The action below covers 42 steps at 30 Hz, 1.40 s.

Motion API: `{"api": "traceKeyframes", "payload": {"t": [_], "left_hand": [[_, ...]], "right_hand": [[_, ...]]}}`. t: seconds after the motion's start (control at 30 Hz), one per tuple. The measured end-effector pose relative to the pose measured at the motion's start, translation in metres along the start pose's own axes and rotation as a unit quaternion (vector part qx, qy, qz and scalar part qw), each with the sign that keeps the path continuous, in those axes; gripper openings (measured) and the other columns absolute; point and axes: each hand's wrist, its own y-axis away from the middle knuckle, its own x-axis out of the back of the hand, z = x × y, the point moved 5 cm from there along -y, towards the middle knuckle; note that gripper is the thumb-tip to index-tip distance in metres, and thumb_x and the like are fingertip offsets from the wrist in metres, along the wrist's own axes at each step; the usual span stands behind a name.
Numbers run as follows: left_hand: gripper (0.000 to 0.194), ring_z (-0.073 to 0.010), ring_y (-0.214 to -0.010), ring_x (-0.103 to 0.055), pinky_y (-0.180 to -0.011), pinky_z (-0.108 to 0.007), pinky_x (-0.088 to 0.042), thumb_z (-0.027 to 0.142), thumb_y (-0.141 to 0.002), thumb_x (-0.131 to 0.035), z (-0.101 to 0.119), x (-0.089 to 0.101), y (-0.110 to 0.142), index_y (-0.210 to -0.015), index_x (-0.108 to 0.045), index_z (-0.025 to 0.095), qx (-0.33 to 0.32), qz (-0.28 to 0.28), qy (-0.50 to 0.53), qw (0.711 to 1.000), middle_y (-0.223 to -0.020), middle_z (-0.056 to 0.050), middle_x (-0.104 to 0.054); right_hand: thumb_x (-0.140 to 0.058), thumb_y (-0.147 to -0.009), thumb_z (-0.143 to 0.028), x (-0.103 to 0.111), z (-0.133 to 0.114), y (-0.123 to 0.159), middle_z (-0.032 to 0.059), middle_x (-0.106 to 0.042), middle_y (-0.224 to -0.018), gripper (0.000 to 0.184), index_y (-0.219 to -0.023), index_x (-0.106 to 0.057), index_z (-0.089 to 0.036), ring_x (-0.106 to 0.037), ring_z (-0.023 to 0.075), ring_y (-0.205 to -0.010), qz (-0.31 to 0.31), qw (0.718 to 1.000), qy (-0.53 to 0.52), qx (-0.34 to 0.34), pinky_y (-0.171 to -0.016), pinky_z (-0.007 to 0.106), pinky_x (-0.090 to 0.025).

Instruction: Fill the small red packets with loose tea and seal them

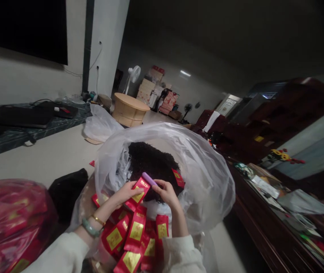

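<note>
Purple bar (149,178) slants along the top of the red packet (138,196) the left hand (124,194) grips, right hand (166,194) pinching the bar's lower end

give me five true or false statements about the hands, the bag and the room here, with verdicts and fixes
1. The left hand holds a red packet. True.
2. The right hand holds a purple object. True.
3. A green bangle circles the right wrist. False: it is on the left.
4. The dark shredded material lies in a cardboard box. False: it lies in an open plastic bag.
5. The white fan is upside down. False: it stands upright.
</note>
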Motion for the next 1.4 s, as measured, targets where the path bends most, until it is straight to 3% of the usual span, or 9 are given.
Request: {"api": "traceKeyframes", "payload": {"t": [0.2,0.43,0.63,0.73,0.87,1.0,1.17,1.3,1.4], "left_hand": [[0.049,-0.0178,-0.054,-0.066,-0.054,-0.029,-0.054,0.057,-0.070,-0.069,-0.003,-0.001,0.001,-0.091,-0.063,0.013,0.025,0.007,0.073,0.997,-0.074,-0.008,-0.073],[0.050,-0.0198,-0.052,-0.067,-0.049,-0.028,-0.054,0.053,-0.089,-0.045,-0.022,0.011,0.001,-0.093,-0.067,0.008,0.115,0.025,0.131,0.984,-0.071,-0.012,-0.074],[0.039,-0.0221,-0.058,-0.070,-0.053,-0.030,-0.055,0.045,-0.084,-0.057,-0.037,0.018,-0.008,-0.096,-0.066,0.009,0.091,0.019,0.172,0.981,-0.078,-0.011,-0.076],[0.033,-0.0229,-0.064,-0.071,-0.062,-0.032,-0.057,0.040,-0.082,-0.061,-0.042,0.015,-0.006,-0.094,-0.066,0.010,0.097,0.009,0.178,0.979,-0.077,-0.011,-0.075],[0.028,-0.0193,-0.060,-0.069,-0.061,-0.029,-0.055,0.037,-0.074,-0.070,-0.041,0.010,0.001,-0.088,-0.066,0.013,0.079,0.027,0.150,0.985,-0.072,-0.006,-0.074],[0.035,-0.0191,-0.064,-0.069,-0.060,-0.028,-0.054,0.041,-0.073,-0.071,-0.043,0.011,0.010,-0.096,-0.067,0.015,0.085,0.051,0.100,0.990,-0.077,-0.005,-0.075],[0.036,-0.0223,-0.074,-0.072,-0.069,-0.033,-0.057,0.040,-0.076,-0.069,-0.048,0.018,0.012,-0.103,-0.067,0.016,0.089,0.048,0.092,0.991,-0.088,-0.008,-0.076],[0.040,-0.0257,-0.088,-0.071,-0.078,-0.036,-0.056,0.044,-0.075,-0.069,-0.059,0.033,0.006,-0.104,-0.068,0.016,0.075,0.063,0.070,0.993,-0.095,-0.009,-0.075],[0.045,-0.0284,-0.098,-0.068,-0.083,-0.038,-0.055,0.048,-0.071,-0.071,-0.069,0.053,0.005,-0.104,-0.069,0.017,0.073,0.100,0.027,0.992,-0.103,-0.010,-0.074]], "right_hand": [[-0.063,-0.076,-0.040,0.000,0.010,0.002,0.0044,-0.070,-0.085,0.040,-0.106,-0.069,-0.015,-0.062,0.0182,-0.074,0.007,0.999,-0.037,-0.024,-0.064,0.027,-0.047],[-0.059,-0.078,-0.029,0.046,0.065,0.005,0.0125,-0.070,-0.100,0.035,-0.108,-0.067,-0.013,-0.064,0.0244,-0.091,0.249,0.937,0.209,-0.129,-0.080,0.031,-0.048],[-0.058,-0.079,-0.029,0.056,0.076,0.004,0.0125,-0.071,-0.086,0.022,-0.087,-0.072,-0.013,-0.065,0.0249,-0.086,0.254,0.928,0.242,-0.124,-0.076,0.030,-0.047],[-0.048,-0.088,-0.034,0.039,0.047,0.002,0.0130,-0.068,-0.102,0.032,-0.103,-0.068,-0.014,-0.063,0.0211,-0.092,0.261,0.948,0.180,-0.035,-0.080,0.030,-0.047],[-0.050,-0.091,-0.038,-0.013,-0.008,-0.003,0.0048,-0.068,-0.087,0.028,-0.103,-0.068,-0.021,-0.062,0.0155,-0.078,0.137,0.974,0.126,0.127,-0.071,0.025,-0.046],[-0.059,-0.087,-0.041,-0.049,-0.028,-0.010,0.0016,-0.062,-0.064,0.032,-0.065,-0.065,-0.019,-0.056,0.0124,-0.061,0.082,0.958,0.223,0.161,-0.058,0.022,-0.039],[-0.055,-0.090,-0.041,-0.065,-0.022,-0.013,-0.0001,-0.060,-0.059,0.039,-0.059,-0.058,-0.018,-0.052,0.0103,-0.056,0.071,0.949,0.261,0.164,-0.055,0.021,-0.034],[-0.044,-0.094,-0.042,-0.035,-0.007,-0.021,-0.0023,-0.059,-0.058,0.041,-0.065,-0.060,-0.018,-0.052,0.0097,-0.054,0.090,0.971,0.213,0.066,-0.051,0.020,-0.034],[-0.031,-0.098,-0.031,0.022,0.017,-0.031,0.0028,-0.068,-0.079,0.038,-0.086,-0.065,-0.017,-0.061,0.0127,-0.072,0.176,0.938,0.293,-0.066,-0.065,0.020,-0.042]]}}
